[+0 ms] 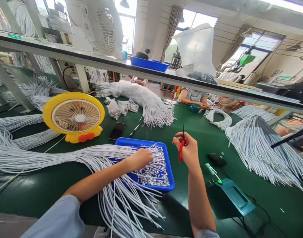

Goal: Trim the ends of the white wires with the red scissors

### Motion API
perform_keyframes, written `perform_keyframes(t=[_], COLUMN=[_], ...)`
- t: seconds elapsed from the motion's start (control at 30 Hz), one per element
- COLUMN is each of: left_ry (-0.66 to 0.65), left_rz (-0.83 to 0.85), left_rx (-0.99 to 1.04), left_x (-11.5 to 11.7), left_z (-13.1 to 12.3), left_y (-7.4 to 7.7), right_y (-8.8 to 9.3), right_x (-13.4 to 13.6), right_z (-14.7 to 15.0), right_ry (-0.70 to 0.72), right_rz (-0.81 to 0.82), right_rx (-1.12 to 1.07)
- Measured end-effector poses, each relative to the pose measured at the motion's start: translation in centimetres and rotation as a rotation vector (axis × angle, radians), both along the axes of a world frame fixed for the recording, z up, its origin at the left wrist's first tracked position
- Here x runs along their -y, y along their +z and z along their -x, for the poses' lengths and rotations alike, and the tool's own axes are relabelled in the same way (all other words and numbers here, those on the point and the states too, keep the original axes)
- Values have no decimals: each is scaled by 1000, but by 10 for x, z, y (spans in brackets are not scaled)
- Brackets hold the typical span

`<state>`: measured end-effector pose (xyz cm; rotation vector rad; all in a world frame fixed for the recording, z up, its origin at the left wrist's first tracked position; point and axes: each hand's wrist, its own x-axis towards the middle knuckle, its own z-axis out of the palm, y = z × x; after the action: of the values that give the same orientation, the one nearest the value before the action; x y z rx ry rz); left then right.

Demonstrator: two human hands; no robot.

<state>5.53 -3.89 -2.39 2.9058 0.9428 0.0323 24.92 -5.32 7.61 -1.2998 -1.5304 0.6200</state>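
Observation:
My left hand (139, 158) rests with its fingers closed down on a bundle of thin white cords (67, 158) that lies across a blue tray (169, 165). Small silver metal pieces (153, 177) fill the tray's near end. My right hand (188, 150) is held up above the green table, gripping red-handled scissors (182, 145) with the blades pointing up. The two hands are about a hand's width apart.
A yellow desk fan (74, 116), a dark phone (117, 131) and a pen (134, 130) lie behind the tray. A teal device (234, 195) sits right of my right arm. More white cord bundles (263, 148) cover the table. A seated person (194, 97) works opposite.

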Motion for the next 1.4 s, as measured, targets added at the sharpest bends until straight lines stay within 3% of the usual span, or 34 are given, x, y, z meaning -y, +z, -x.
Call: perform_keyframes(t=[0.1, 0.27, 0.8, 1.17, 1.4], left_ry=[172, 234, 258, 236, 290], left_rz=[62, 131, 115, 78, 38], left_rx=[-163, -270, -258, -185, 8], left_x=[-25, -35, -29, -36, -30], left_z=[11, 8, 4, 7, 11], left_y=[-12, -25, -19, -24, -4], right_y=[2, 1, -2, -1, 0], right_x=[2, 4, 6, 7, 7], right_z=[0, 0, 3, 5, 4], right_ry=[-2, 5, 25, 22, -3], right_rz=[-8, -24, -29, -29, -52], right_rx=[-18, -25, -2, -15, -36])
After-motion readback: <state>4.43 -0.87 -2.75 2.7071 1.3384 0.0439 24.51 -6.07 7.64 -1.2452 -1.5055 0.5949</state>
